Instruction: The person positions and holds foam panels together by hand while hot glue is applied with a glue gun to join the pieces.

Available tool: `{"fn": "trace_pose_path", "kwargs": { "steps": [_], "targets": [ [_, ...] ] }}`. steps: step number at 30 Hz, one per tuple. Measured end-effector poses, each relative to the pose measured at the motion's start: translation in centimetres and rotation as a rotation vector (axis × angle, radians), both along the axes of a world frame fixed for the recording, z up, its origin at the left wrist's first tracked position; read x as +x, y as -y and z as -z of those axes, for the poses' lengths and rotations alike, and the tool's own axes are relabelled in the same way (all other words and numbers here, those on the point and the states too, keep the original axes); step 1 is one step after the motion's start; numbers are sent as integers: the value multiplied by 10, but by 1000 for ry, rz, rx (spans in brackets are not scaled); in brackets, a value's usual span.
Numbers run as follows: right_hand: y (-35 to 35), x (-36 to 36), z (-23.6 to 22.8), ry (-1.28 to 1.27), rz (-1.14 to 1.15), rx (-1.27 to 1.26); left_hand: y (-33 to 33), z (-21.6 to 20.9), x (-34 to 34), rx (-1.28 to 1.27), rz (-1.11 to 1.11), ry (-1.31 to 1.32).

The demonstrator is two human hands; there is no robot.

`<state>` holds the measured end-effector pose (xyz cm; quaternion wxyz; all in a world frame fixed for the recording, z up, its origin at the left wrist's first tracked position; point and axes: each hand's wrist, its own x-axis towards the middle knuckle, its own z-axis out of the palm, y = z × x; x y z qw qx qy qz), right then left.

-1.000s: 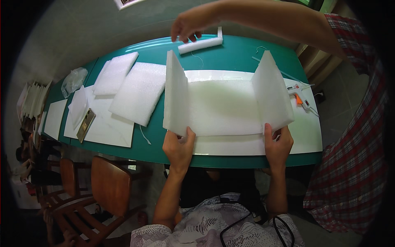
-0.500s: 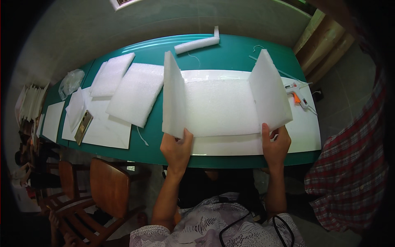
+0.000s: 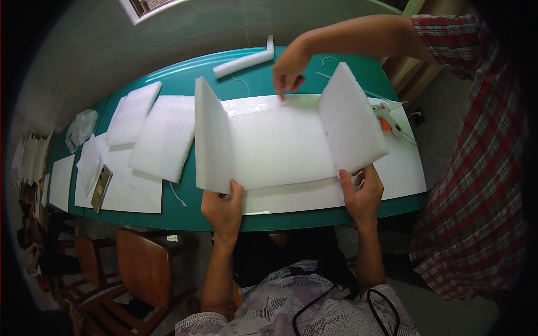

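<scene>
In front of me is a U-shaped white foam piece (image 3: 280,145), with a flat middle and a panel standing up at each end. At its near left corner, my left hand (image 3: 222,210) is closed on the foam, thumb on top and the other fingers partly hidden beneath. My right hand (image 3: 362,193) grips the near right corner in the same way. Under the foam lies a glossy white board (image 3: 297,197). A co-worker's hand (image 3: 290,71) reaches in from the right and points down by the foam's far edge.
Loose white foam sheets (image 3: 168,134), a phone (image 3: 101,189) and a clear plastic bag (image 3: 82,129) lie on the green table (image 3: 185,73) to the left. A white glue gun (image 3: 388,121) rests at the right. Foam strips (image 3: 244,64) lie behind. Wooden chairs (image 3: 143,266) stand lower left.
A co-worker's arm has come in over the table from the right, finger pointing down. My view has shifted, and both my hands still hold the foam piece.
</scene>
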<state>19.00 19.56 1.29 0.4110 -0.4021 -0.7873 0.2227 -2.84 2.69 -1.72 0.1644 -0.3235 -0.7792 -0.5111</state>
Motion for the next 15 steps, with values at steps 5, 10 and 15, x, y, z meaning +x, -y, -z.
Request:
{"fn": "trace_pose_path", "kwargs": {
  "steps": [5, 10, 15],
  "targets": [
    [6, 3, 0, 1, -7, -8, 3, -1, 2, 31, 27, 29],
    [13, 4, 0, 7, -7, -17, 10, 4, -2, 11, 32, -3],
    [12, 12, 3, 15, -6, -15, 9, 6, -3, 13, 39, -3]
  ]
}}
